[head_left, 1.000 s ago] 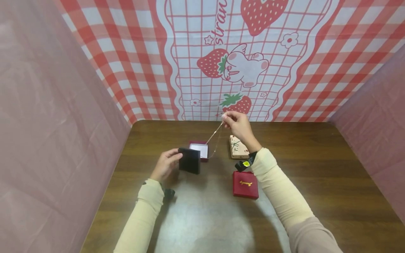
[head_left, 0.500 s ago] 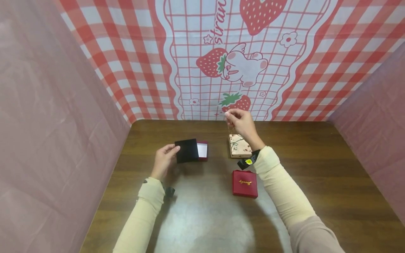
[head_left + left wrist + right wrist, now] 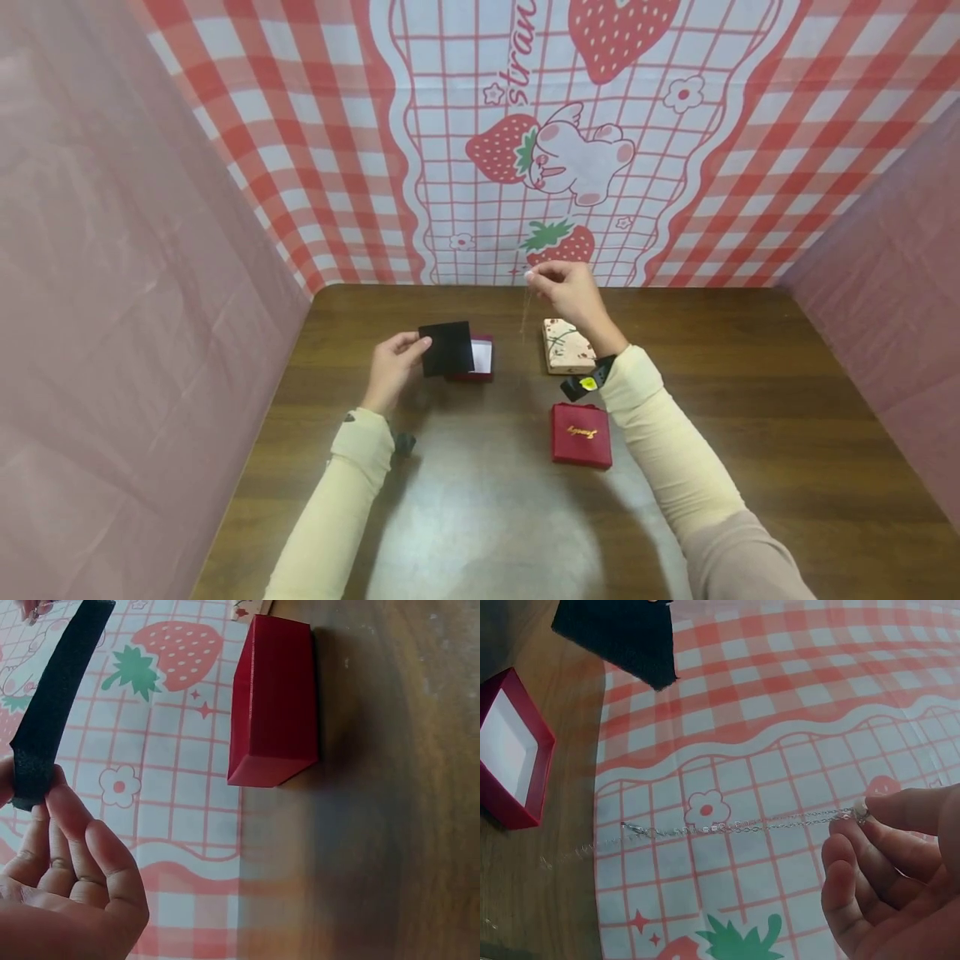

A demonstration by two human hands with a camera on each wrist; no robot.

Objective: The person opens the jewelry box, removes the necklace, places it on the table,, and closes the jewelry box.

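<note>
My left hand (image 3: 387,371) pinches a square black pad (image 3: 447,348) between thumb and fingers at its left edge. In the left wrist view the pad appears nearly edge-on. Below and partly behind it stands an open dark red box (image 3: 472,377) with a white inside, its left part hidden by the pad. Higher up, my right hand (image 3: 573,293) pinches a thin chain necklace (image 3: 742,827) between thumb and forefinger. The chain hangs doubled below the fingertips, a small clasp (image 3: 636,829) showing near its lower end in the right wrist view.
A cream patterned box (image 3: 567,346) lies under my right wrist. Nearer me is a red lid (image 3: 581,436) with gold lettering. Strawberry-print cloth (image 3: 555,167) rises behind the wooden table (image 3: 712,375), and pink cloth (image 3: 885,250) flanks it.
The necklace ran from my right hand toward the pad and box; now it hangs freely from that hand. The pad has risen and turned its black face more squarely to the head view.
</note>
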